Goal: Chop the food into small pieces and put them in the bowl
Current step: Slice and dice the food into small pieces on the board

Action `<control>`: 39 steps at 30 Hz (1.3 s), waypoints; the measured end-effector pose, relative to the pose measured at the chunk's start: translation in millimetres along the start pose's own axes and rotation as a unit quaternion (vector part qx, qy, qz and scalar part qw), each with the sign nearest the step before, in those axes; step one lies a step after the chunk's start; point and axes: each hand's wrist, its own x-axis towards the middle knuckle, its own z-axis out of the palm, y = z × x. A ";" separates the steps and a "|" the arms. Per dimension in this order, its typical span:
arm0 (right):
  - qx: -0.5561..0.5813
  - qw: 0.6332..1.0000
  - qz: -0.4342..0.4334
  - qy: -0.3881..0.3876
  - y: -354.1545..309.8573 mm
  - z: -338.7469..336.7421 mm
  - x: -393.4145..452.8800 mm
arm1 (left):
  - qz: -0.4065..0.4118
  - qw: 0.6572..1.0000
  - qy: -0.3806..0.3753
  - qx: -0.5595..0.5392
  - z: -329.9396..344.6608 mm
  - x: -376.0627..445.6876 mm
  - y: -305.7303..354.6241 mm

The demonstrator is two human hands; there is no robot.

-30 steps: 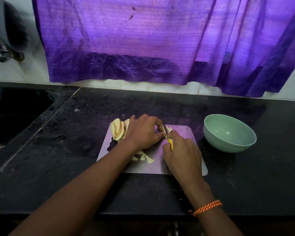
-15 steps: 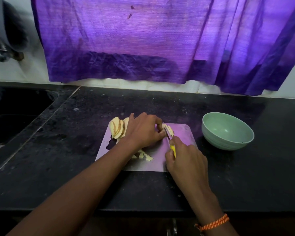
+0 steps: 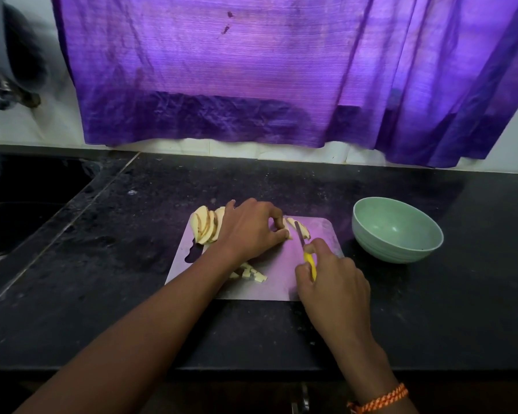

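While right hand [image 3: 332,282] grips knife [image 3: 300,234], blade pointing away, left hand [image 3: 251,228] pinches slices [image 3: 287,231]

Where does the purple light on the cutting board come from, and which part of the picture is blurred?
Head view: daylight shines through the purple curtain and tints the cutting board; the dark objects at the upper left are blurred; the wide lens bends the counter edge; hands, knife and bowl are sharp.

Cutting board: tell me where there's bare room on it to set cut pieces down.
Bare: the cutting board's right strip, between the knife and the bowl, and its near middle beside the small pieces. Crowded: the far left, under the slices and left hand.
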 end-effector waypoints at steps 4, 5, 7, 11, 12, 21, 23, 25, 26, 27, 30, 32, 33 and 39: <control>0.028 1.000 -0.003 -0.001 -3.4 3.6 18.0 | -0.001 1.000 0.007 -0.012 1.9 1.5 -4.1; 0.032 0.999 -0.006 -0.005 -4.2 6.2 22.9 | -0.002 1.000 0.008 -0.010 2.6 1.9 -4.8; 0.033 0.999 -0.011 -0.008 -4.8 12.5 29.9 | -0.001 1.000 0.011 -0.008 3.4 2.3 -5.4; 0.036 0.999 -0.017 -0.008 -2.9 18.7 31.8 | -0.005 1.000 0.010 -0.012 4.2 2.4 -5.1; 0.035 0.999 -0.018 -0.007 -2.3 19.4 31.9 | -0.006 1.000 0.009 -0.011 4.4 2.3 -5.1; 0.009 1.000 -0.022 0.000 -0.7 22.5 32.8 | -0.006 1.000 -0.003 -0.009 0.8 0.8 -1.7; -0.001 1.000 -0.023 -0.003 -1.2 23.0 34.4 | -0.008 1.000 -0.003 -0.002 0.0 0.5 -0.6; 0.002 1.000 -0.028 0.002 -1.7 23.7 33.5 | -0.010 1.000 -0.007 0.004 -1.3 0.3 0.9; 0.005 0.999 -0.030 0.008 -1.4 23.8 31.8 | -0.010 1.000 -0.008 0.006 -1.6 0.3 1.1; 0.008 0.999 -0.031 0.016 -1.0 23.7 30.1 | -0.010 1.000 -0.008 0.007 -1.5 0.6 1.1; 0.015 0.999 -0.026 0.022 1.6 21.4 28.8 | -0.008 1.000 -0.006 0.004 0.0 0.7 0.4; 0.017 0.999 -0.026 0.016 1.9 21.1 29.9 | -0.005 1.000 -0.007 0.001 -0.2 0.5 0.1; 0.016 0.999 -0.029 0.017 1.6 21.2 30.2 | -0.005 1.000 -0.008 0.001 -0.3 0.4 0.1; 0.019 0.999 -0.029 0.021 0.7 25.0 31.9 | -0.005 1.000 -0.006 -0.001 -1.7 0.0 1.3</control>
